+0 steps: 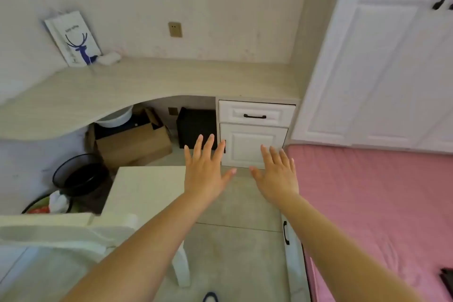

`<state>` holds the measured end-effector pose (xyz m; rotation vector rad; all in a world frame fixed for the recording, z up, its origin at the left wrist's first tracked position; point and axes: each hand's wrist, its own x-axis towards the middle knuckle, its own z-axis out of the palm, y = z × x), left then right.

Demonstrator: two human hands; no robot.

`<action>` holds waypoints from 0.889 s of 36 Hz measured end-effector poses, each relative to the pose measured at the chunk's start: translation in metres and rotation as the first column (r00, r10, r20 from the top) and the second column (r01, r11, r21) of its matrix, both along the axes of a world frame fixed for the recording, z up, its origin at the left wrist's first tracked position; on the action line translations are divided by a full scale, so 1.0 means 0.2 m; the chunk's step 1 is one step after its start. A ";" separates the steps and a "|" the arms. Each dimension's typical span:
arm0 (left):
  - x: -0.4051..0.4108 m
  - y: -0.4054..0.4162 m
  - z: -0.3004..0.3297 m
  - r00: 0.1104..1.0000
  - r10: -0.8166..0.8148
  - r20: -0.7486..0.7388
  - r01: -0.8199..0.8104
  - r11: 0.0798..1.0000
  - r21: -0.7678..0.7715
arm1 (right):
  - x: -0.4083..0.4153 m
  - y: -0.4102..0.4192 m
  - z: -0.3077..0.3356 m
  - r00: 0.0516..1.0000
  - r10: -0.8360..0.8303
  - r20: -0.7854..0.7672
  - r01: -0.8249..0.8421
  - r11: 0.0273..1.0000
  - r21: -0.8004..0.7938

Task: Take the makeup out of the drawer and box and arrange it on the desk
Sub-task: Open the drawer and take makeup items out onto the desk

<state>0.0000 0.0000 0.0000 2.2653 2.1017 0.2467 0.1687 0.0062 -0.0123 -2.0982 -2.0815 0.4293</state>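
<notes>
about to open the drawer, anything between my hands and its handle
Nothing visible. Both hands, left and right, are open in the air before the closed drawer; its handle is in plain sight.

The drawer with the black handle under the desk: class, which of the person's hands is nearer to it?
Right. The right hand is spread open just below the drawer, in front of the cabinet door; the left hand is open too, lower and off to the drawer's left.

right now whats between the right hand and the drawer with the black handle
In the head view, only the white cabinet door lies between the right hand and the drawer; nothing else shows.
</notes>
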 end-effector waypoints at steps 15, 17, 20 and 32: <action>-0.13 0.78 -0.16 0.992 -0.111 -0.057 0.104 0.988 -0.112 | -0.16 0.71 -0.11 0.995 -0.097 -0.013 0.096 0.994 -0.046; -0.13 0.84 -0.19 0.992 -0.114 -0.054 0.106 0.985 -0.134 | -0.17 0.77 -0.12 0.995 -0.079 -0.058 0.077 0.997 -0.029; -0.11 0.95 -0.24 0.992 -0.122 -0.042 0.114 0.981 -0.159 | -0.17 0.88 -0.15 0.996 -0.035 -0.083 0.034 0.999 -0.013; 0.08 1.58 -0.38 0.996 -0.076 -0.038 0.067 0.978 -0.198 | 0.00 1.51 -0.32 0.996 0.038 -0.077 -0.045 0.995 -0.092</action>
